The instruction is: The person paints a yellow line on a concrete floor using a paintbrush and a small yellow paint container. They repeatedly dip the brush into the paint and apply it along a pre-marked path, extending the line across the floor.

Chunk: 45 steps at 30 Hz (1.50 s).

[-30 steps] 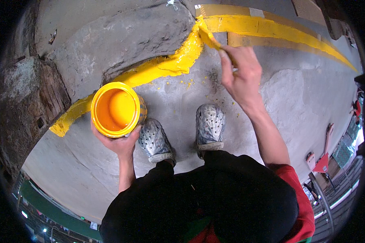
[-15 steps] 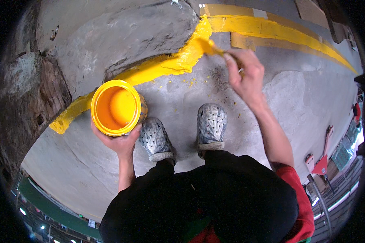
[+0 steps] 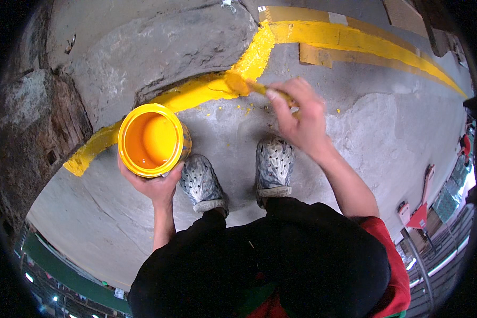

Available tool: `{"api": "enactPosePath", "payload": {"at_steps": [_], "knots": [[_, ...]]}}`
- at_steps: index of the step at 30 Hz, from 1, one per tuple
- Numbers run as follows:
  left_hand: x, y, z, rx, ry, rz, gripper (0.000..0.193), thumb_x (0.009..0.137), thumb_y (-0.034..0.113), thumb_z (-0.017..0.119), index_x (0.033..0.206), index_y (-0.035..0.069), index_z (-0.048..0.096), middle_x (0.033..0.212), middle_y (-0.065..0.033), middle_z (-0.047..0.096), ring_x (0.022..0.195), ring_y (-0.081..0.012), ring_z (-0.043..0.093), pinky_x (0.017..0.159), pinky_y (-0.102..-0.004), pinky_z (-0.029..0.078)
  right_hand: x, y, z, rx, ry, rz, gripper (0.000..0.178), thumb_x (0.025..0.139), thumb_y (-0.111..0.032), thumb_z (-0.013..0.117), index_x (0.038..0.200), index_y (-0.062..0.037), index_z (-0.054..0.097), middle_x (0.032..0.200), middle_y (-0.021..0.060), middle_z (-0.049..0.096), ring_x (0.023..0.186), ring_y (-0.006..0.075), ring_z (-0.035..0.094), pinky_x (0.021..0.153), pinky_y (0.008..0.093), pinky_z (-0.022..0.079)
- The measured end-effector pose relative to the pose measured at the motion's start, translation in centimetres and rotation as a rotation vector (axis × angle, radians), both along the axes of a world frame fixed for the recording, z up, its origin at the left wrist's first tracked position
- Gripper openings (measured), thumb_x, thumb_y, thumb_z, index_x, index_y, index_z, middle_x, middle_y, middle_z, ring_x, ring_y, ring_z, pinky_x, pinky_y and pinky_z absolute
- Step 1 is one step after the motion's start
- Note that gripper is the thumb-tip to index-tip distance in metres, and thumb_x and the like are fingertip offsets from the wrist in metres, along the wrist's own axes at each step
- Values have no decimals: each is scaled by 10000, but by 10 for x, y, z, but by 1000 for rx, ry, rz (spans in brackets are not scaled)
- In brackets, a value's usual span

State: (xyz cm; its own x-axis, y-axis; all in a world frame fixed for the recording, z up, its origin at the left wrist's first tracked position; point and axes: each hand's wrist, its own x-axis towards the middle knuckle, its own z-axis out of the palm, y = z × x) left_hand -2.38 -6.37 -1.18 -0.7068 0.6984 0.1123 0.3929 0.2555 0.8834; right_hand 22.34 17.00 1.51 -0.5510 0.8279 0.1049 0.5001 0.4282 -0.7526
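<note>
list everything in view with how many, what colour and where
floor: 1, grey, throughout
slab: 1, grey, upper left
block: 1, brown, left edge
stripe: 1, yellow, along slab, then rightward
specks: many, yellow, on floor
tape: several strips, brown, beside stripe, upper right
can: 1, yellow, left of centre
brush: 1, yellow, head at stripe
red object: 1, red, right side, kind unclear
green band: 1, green, lower left
shoes: 2, grey-white, below stripe
trousers: 1 pair, black, lower centre
sleeve: 1, red, lower right
left hand: 1, bare, holding can
right hand: 1, bare, holding brush
</note>
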Motion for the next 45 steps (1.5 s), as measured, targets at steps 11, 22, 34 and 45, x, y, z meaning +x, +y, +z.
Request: {"api": "enactPosePath", "payload": {"at_steps": [11,22,34,45], "knots": [[1,-3,1,2,-18,32,1221,604,318,970,1529,6,237,1501,-160,386,1396,-295,421,1191,-432,313,1,69,7,469,-145,-94,92,872,-39,715,957,-6,728,815,136,678,741,279,647,681,365,518],[2,0,1,-2,-33,7,1226,605,335,968,1533,11,236,1508,-162,381,1401,-298,420,1194,-441,307,-11,61,3,308,-122,-168,117,887,-74,669,954,-2,733,859,145,711,782,311,677,710,384,541],[1,-6,-1,43,-85,44,1227,604,305,969,1532,-2,228,1511,-169,385,1398,-292,423,1191,-437,318,19,35,0,164,-88,-104,102,882,-57,716,967,-2,732,851,150,701,756,278,665,680,357,517],[0,-5,0,36,-45,40,1227,609,326,971,1534,0,233,1512,-169,383,1402,-297,421,1193,-439,316,6,-4,9,174,-128,50,96,836,-12,709,932,-13,715,807,137,664,734,317,615,670,401,501]]}}
